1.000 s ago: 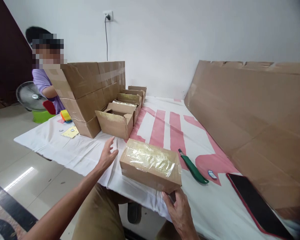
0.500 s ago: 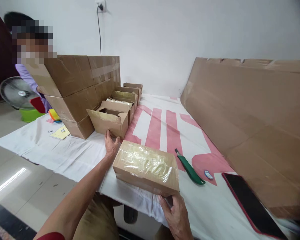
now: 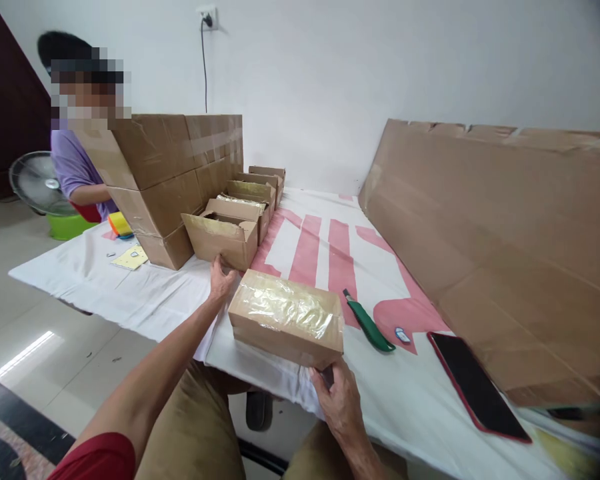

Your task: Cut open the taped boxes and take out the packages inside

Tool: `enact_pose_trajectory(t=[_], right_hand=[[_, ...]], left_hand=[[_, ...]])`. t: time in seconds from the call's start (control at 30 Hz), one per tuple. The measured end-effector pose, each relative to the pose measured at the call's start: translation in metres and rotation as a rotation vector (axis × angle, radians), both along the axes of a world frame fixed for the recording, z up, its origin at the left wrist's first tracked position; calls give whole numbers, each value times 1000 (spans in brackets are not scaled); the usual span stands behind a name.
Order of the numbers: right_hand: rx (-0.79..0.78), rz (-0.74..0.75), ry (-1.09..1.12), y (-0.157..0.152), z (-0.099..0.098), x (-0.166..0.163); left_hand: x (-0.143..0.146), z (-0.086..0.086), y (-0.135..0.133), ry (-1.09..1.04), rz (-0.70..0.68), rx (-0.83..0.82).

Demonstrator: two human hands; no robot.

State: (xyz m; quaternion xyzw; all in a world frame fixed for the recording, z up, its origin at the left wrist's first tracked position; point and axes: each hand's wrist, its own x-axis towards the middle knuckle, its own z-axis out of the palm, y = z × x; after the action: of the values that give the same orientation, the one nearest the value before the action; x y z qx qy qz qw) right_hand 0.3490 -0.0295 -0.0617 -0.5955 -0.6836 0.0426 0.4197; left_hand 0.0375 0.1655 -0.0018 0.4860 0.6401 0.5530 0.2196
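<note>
Taped carton point(image 3: 286, 320), lower centre of frame, looks light, stiff and slick-topped, best held by its cardboard ends: left hand point(image 3: 221, 280) rests spread against one, right hand point(image 3: 336, 403) pinches the near corner.

Near box point(image 3: 286, 319): I find it on the table point(image 3: 145, 297) at the front edge, between my hands.
Left hand point(image 3: 221, 280): at its far left corner, just before the open box point(image 3: 225, 237).
Right hand point(image 3: 337, 400): at its near right corner.
Box row point(image 3: 260, 187): runs back behind the open box, with the carton stack point(image 3: 165, 173) on its left.
Cutter point(image 3: 367, 325): on the table, right of my hands; phone point(image 3: 475, 383) further right.
Cardboard sheet point(image 3: 500, 247): I note it along the table's right side.
</note>
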Motion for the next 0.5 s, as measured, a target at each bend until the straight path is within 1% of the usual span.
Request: enact_pose_trajectory(t=[0.07,0.17,0.27,0.3,0.33,0.37,0.43,0.5], right_hand=[[-8,-4,26,0,0,-1],[-15,8,72,1,1,-3],[-34,4,103,2,8,-4],[-48,7,109,1,13,-4],[-66,15,112,0,17,-5],[-87,28,110,-1,22,-6],[-130,64,94,-7,30,-7],[-166,92,85,-14,36,-7]], left_hand=[[-3,11,-26,-91,-84,-30],[-3,27,-74,-194,-292,-48],[8,40,-118,-336,-513,-13],[14,44,-129,-376,-548,2],[20,46,-140,-399,-548,17],[26,48,-149,-401,-512,27],[37,50,-165,-362,-379,26],[42,49,-178,-346,-288,6]])
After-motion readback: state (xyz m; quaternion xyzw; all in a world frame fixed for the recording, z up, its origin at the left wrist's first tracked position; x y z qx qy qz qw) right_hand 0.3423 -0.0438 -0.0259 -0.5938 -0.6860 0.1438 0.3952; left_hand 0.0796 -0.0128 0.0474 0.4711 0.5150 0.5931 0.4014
